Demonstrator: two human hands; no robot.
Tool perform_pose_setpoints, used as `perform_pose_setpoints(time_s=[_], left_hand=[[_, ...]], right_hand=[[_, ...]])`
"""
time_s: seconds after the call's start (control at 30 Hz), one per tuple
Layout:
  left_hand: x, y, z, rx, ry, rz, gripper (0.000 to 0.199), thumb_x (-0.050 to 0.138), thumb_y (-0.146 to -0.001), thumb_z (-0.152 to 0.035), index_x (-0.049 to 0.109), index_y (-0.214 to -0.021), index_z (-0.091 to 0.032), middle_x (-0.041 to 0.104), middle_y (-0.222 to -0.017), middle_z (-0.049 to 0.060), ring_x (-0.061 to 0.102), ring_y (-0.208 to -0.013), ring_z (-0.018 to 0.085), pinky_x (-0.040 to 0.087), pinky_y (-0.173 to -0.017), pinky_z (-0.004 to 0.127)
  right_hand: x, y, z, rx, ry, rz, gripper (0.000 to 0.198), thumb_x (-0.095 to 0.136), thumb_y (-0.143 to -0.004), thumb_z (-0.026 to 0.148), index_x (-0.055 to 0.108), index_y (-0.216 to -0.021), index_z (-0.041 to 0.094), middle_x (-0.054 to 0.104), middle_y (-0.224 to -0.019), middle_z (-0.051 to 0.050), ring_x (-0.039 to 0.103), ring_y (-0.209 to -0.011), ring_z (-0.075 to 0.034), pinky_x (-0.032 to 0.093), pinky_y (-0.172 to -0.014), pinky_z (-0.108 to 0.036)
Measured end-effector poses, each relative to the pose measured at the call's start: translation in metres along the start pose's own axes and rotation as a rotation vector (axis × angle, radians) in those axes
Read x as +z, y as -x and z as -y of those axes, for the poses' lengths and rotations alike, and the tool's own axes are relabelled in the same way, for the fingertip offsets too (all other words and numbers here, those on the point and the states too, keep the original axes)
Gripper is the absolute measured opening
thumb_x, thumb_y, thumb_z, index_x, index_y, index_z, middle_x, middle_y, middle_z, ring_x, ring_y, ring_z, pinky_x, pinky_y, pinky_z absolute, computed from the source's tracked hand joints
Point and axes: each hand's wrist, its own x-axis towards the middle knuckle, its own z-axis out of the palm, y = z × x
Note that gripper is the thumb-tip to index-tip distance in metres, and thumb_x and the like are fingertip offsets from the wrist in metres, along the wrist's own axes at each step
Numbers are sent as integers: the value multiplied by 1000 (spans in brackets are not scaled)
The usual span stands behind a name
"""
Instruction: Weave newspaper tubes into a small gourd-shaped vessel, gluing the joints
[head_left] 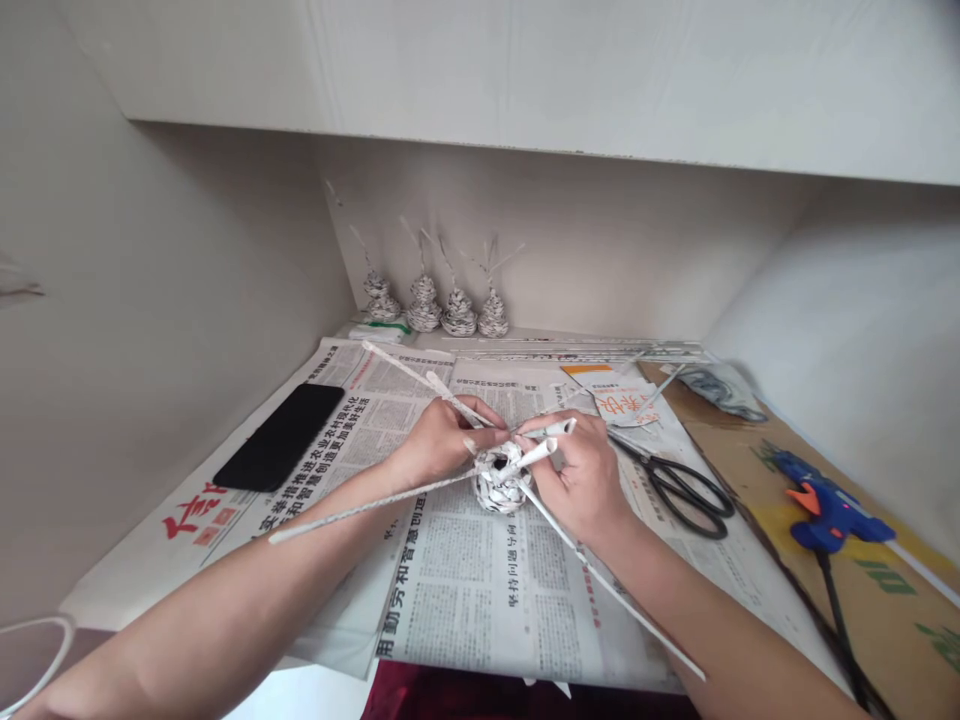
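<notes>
A small round piece woven from rolled newspaper strips (501, 492) sits between my hands over the newspaper, with a dark hole in its top. Several paper tubes stick out of it in different directions; one long paper tube (615, 590) slants down to the right, another reaches left across my forearm. My left hand (442, 440) is closed at the weave's upper left, thumb and fingers pinching a paper tube. My right hand (581, 470) is closed at its right side, fingers around paper tubes whose open ends point right. The exact fingertip contact is partly hidden.
Several woven gourd shapes (459, 312) stand along the back wall. A black phone (281, 437) lies left on the newspaper (450, 590). Black-handled scissors (686, 490) and a blue glue gun (832, 505) on cardboard are at right. Loose paper tubes (570, 350) lie behind.
</notes>
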Motion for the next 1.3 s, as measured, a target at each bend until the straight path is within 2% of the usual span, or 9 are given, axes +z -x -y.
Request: perform_pose_setpoints(time_s=[0.13, 0.33, 0.5, 0.7, 0.83, 1.0, 1.1, 1.2, 1.3], left_hand=[[1, -1, 0, -28, 36, 26, 19, 75, -69, -25, 67, -80, -13, 67, -66, 2, 59, -57, 12, 45, -54, 24], [8, 6, -8, 9, -2, 21, 15, 76, -66, -19, 65, -73, -13, 64, -62, -1, 56, -55, 10, 44, -53, 22], [12, 9, -8, 35, 38, 15, 13, 71, -71, -20, 61, -77, -15, 63, -66, -2, 57, -57, 10, 45, -56, 23], [13, 10, -10, 184, -31, -25, 9, 67, -76, -20, 61, -79, -14, 61, -72, -1, 56, -64, 10, 45, -62, 22], [15, 11, -8, 244, -162, -93, 3, 62, -78, -17, 61, -76, -15, 62, -72, 0, 57, -66, 12, 44, -61, 22], [15, 10, -2, 301, -233, -162, 3, 59, -79, -14, 61, -77, -16, 63, -72, 0, 57, -66, 12, 44, -62, 23], [11, 7, -3, 257, -181, -108, 2, 63, -77, -17, 61, -77, -16, 63, -73, 0, 58, -67, 12, 45, -64, 24], [5, 2, -6, 126, -62, -11, 14, 71, -71, -20, 61, -79, -14, 63, -71, 1, 57, -64, 12, 45, -62, 26], [1, 0, -7, 37, 22, 23, 20, 74, -65, -18, 62, -80, -13, 62, -67, 1, 56, -60, 11, 44, -59, 25]], right_hand=[[0, 0, -2, 5, -64, 22, 7, 57, -90, 22, 62, -86, 23, 70, -87, -2, 62, -83, -19, 40, -85, -37], [2, 1, -6, 22, -295, 69, 6, 60, -89, 23, 66, -91, 25, 68, -84, 0, 63, -76, -15, 46, -71, -28], [1, 0, -7, 42, -356, 53, 8, 60, -89, 22, 67, -89, 25, 68, -82, 1, 64, -74, -14, 48, -70, -26], [2, 0, -5, 81, -355, -21, 5, 60, -89, 23, 65, -89, 23, 69, -86, -1, 65, -78, -14, 49, -74, -26], [4, 0, -1, 154, -381, 8, 5, 61, -88, 23, 61, -93, 23, 68, -85, 0, 64, -75, -14, 49, -70, -25], [2, -3, 2, 223, -238, 44, 7, 66, -82, 24, 60, -79, 21, 65, -81, -1, 62, -76, -16, 47, -72, -27], [3, -3, 1, 215, -213, 59, 6, 62, -84, 21, 60, -78, 21, 64, -80, -1, 61, -75, -16, 45, -70, -27], [5, -2, -1, 236, -227, 63, 5, 60, -85, 21, 63, -80, 20, 66, -80, -1, 62, -74, -16, 45, -70, -27], [6, 0, -2, 244, -258, 92, 5, 59, -86, 23, 64, -84, 21, 67, -81, -1, 63, -75, -16, 46, -72, -28]])
